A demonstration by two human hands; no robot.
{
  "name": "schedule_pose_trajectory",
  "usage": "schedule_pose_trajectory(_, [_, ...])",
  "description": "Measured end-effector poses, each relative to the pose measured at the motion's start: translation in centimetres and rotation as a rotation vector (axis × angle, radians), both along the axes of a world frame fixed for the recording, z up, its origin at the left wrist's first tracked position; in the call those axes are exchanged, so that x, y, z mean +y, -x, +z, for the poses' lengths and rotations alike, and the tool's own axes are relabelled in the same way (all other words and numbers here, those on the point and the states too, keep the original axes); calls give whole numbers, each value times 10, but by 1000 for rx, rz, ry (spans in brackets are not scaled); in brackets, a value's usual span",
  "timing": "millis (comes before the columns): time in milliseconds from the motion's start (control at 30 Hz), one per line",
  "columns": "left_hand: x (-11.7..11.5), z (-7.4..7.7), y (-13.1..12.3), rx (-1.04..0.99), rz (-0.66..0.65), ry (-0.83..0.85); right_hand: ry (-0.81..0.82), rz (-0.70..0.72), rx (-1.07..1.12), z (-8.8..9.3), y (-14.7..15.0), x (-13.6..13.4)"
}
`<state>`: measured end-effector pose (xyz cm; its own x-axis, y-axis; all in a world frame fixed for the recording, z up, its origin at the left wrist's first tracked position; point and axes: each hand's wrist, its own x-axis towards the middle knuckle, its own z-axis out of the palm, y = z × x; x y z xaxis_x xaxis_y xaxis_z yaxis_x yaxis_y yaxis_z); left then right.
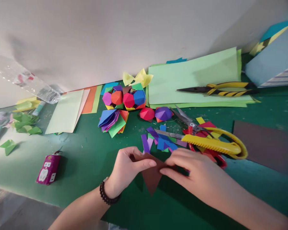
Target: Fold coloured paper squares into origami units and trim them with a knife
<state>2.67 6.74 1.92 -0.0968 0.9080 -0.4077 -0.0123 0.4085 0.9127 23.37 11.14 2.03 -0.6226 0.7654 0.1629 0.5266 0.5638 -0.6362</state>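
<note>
green mat (86, 172); brown paper (151, 175) between hands (126, 169) (199, 171)

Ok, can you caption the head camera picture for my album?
Left hand and right hand hold a brown paper triangle on a green mat, near yellow-handled scissors and origami balls.

Left hand (126, 171) and right hand (194, 169) pinching a folded brown paper triangle (151, 176) from 2 sides, fingertips on its upper edge; just beyond, coloured paper scraps (160, 140) and yellow-handled scissors (212, 142) on a green work surface (86, 174).
</note>
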Motion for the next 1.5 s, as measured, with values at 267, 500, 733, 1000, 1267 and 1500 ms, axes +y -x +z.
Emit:
schedule_pose_trajectory(267, [2, 0, 1, -54, 129, -29, -143, -267, 6, 0, -8, 10])
schedule_pose_trajectory(500, [0, -1, -7, -256, 61, 25, 82, -108, 122, 10, 6, -8])
schedule_pose_trajectory(733, [0, 3, -5, -292, -11, 75, -298, 27, 140, 1, 5, -15])
schedule_pose_trajectory(1000, [-1, 4, -2, -343, -91, 120, -183, 103, 197, -3, 7, -13])
schedule_pose_trajectory(1267, [1, 4, 3, -540, -178, 177, 203, -16, 317, -6, 0, -7])
schedule_pose_trajectory(1500, [2, -3, 8, -693, -53, 288, 354, -345, 423, -12, 1, 3])
